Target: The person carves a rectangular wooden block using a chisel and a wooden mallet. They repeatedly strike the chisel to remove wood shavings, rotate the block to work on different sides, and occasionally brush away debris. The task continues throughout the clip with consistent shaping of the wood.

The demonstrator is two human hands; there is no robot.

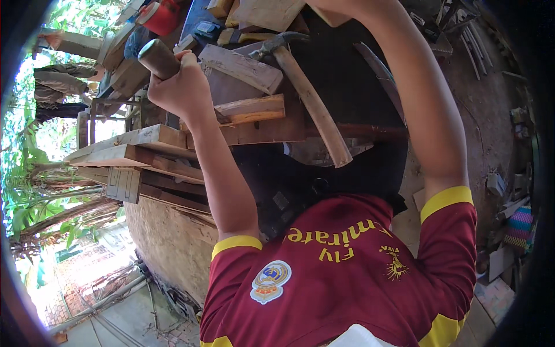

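In the head view, the left forearm (222, 168) is raised from the lower middle of the frame toward the upper left, and the left hand (182, 89) is held there, its back turned to the camera. The fingers of this hand are folded closely around a round-ended handle (158, 59), whose dark, thick end is pushed out above the fist at the upper left. What is joined to the lower end of this handle cannot be told, because it is hidden by the hand. The right forearm (428, 98) is stretched up along the right of the centre and is bent toward the top edge. There the right hand (342, 7) is mostly cut off by the frame, so it cannot be told whether its fingers are spread or pressed together, or what is held. Between the two forearms, at the upper centre, a hammer (309, 95) is seen lying slantwise, touched by neither hand. Beside its head, a pale wood block (243, 68) is placed, and above this a paintbrush (231, 37) can be noticed.
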